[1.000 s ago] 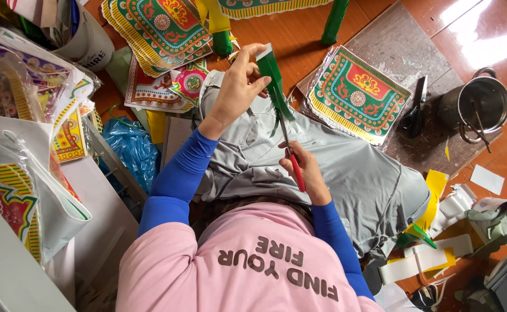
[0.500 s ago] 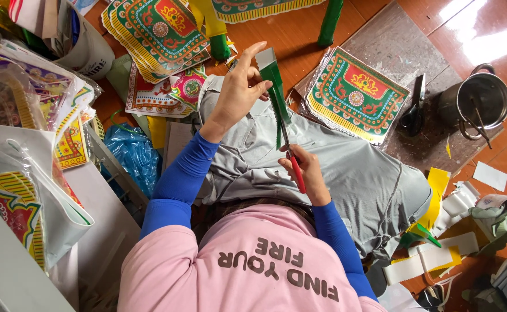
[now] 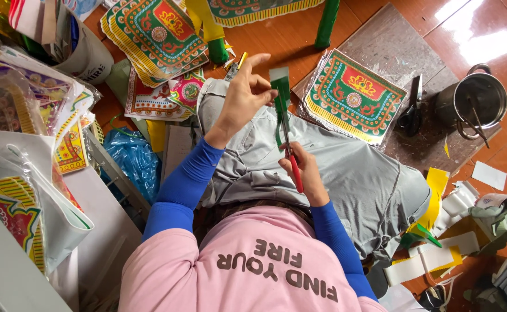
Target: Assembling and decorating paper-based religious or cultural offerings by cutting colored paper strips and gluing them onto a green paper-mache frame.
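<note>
My left hand (image 3: pixel 239 103) is raised over my lap, pinching a narrow green paper strip (image 3: pixel 280 86) between thumb and fingers. My right hand (image 3: pixel 306 176) sits just below it, closed on red-handled scissors (image 3: pixel 291 157). The blades point up along the strip and touch it. Both arms are in blue sleeves, over grey trousers (image 3: pixel 346 173) and a pink shirt.
Stacks of ornate red, green and yellow paper sheets (image 3: pixel 354 95) lie on the orange floor, and more sheets (image 3: pixel 161 32) lie at the top left. A metal pot (image 3: pixel 476 101) and black scissors (image 3: pixel 411 112) lie to the right. Paper scraps (image 3: pixel 438 190) and a blue plastic bag (image 3: pixel 132 159) lie beside me.
My left hand has brought the green strip a little down and to the right, closer to the scissors. My right hand has stayed in place.
</note>
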